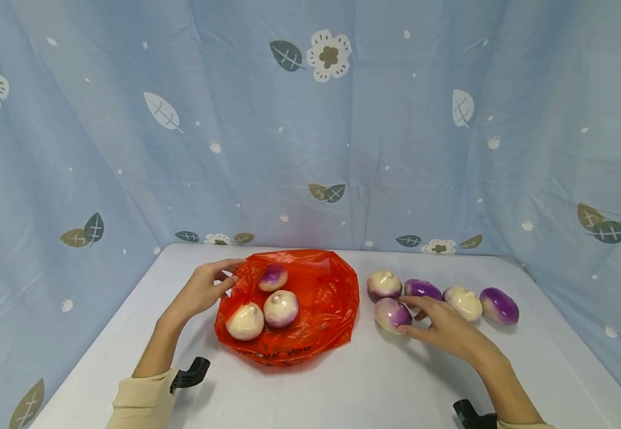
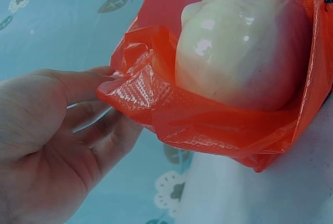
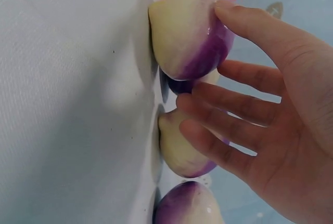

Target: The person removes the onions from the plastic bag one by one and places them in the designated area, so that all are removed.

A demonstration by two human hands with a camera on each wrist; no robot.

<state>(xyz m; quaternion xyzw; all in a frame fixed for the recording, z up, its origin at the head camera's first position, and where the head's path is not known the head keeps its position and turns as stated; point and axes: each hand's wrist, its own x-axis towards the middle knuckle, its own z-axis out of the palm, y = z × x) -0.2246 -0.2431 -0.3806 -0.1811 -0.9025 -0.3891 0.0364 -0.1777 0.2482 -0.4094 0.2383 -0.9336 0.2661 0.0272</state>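
Note:
My left hand (image 1: 207,290) pinches the left rim of a red plastic bag (image 1: 326,310) between thumb and fingers. Three white-and-purple turnips lie in the opened bag: a cream one (image 1: 245,322) at the front left, another (image 1: 281,308) beside it, and a purple one (image 1: 273,278) behind. On the right, my right hand (image 1: 439,325) has its thumb and index finger at a turnip (image 1: 393,316) resting on the table. In the right wrist view that turnip (image 3: 182,34) sits between thumb tip and index fingertip, while the other fingers stay off it.
Behind and beside the right hand lie more turnips: a pale one (image 1: 384,286), a purple one (image 1: 422,289), a cream one (image 1: 463,302) and a purple one (image 1: 499,306). The white table (image 1: 310,399) meets a blue patterned curtain (image 1: 310,149) at its back and sides.

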